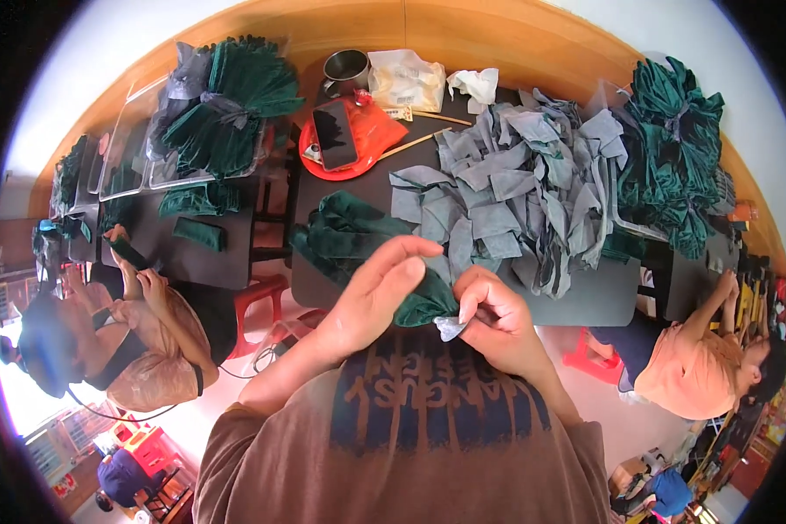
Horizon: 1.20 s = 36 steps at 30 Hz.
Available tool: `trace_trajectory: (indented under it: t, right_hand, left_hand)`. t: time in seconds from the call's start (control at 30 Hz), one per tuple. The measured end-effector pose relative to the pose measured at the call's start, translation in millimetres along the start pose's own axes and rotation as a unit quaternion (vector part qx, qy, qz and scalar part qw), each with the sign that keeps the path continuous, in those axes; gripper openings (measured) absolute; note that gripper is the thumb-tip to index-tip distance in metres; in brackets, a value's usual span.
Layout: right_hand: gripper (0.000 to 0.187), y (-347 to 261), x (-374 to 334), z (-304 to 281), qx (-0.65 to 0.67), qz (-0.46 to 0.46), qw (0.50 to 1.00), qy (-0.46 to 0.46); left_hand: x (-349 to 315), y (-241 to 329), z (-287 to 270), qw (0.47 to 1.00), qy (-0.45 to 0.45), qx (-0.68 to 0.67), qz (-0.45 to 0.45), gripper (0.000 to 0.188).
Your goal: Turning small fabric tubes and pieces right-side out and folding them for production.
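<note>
Close to my chest, a dark green velvet fabric piece (pixel 428 299) is gathered to a narrow end with a pale grey tip. My right hand (pixel 499 321) pinches it near that tip between thumb and fingers. Beside the velvet, my left hand (pixel 377 293) has its fingers stretched out and apart from the thumb; whether it touches the cloth I cannot tell. More green velvet pieces (pixel 345 218) lie on the table just beyond my left hand. A big loose heap of grey-green fabric pieces (pixel 520 188) spreads beyond my right hand.
At the table's back are a red plate (pixel 327 173) with a phone (pixel 335 135), a metal mug (pixel 346 68), and a plastic food package (pixel 406 81). Bundled green velvet stacks (pixel 227 113) stand left, others (pixel 675 131) right. Co-workers sit at both sides.
</note>
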State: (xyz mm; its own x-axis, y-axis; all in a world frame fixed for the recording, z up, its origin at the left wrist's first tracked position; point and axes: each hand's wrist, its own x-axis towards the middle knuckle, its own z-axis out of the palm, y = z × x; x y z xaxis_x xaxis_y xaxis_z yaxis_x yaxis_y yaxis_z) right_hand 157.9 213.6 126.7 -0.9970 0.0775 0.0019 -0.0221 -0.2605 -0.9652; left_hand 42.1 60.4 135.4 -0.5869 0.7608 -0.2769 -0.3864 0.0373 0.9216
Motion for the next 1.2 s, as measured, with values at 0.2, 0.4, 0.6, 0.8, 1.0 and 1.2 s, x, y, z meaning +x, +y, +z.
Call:
trace_trajectory:
  t: [0.2, 0.4, 0.6, 0.8, 1.0, 1.2]
  right_hand:
    - [0.021, 9.0, 4.5, 0.1, 0.088, 0.031, 0.995, 0.047]
    - [0.034, 13.5, 8.5, 15.3, 0.202, 0.139, 0.966, 0.082]
    - [0.025, 26.6, 10.9, 11.4, 0.269, 0.144, 0.939, 0.158]
    - [0.027, 30.1, 13.8, 12.1, 0.196, 0.085, 0.962, 0.173]
    - [0.025, 14.3, 12.3, 12.1, 0.137, 0.169, 0.97, 0.111]
    - [0.025, 12.0, 24.0, 26.4, 0.058, 0.186, 0.979, 0.061]
  left_hand:
    - [-5.5, -8.6, 2.5, 0.973, -0.012, 0.211, 0.089, 0.019]
    - [0.3, -14.1, 4.5, 0.932, 0.057, 0.283, 0.22, 0.017]
    - [2.3, -10.6, 1.7, 0.936, 0.017, 0.246, 0.252, 0.017]
    - [-5.0, -8.5, -20.3, 0.914, 0.027, 0.308, 0.262, 0.012]
    - [-6.5, -7.7, -49.4, 0.971, 0.173, -0.162, 0.027, 0.019]
    - [-1.8, -16.8, -83.9, 0.967, 0.169, -0.193, 0.001, 0.016]
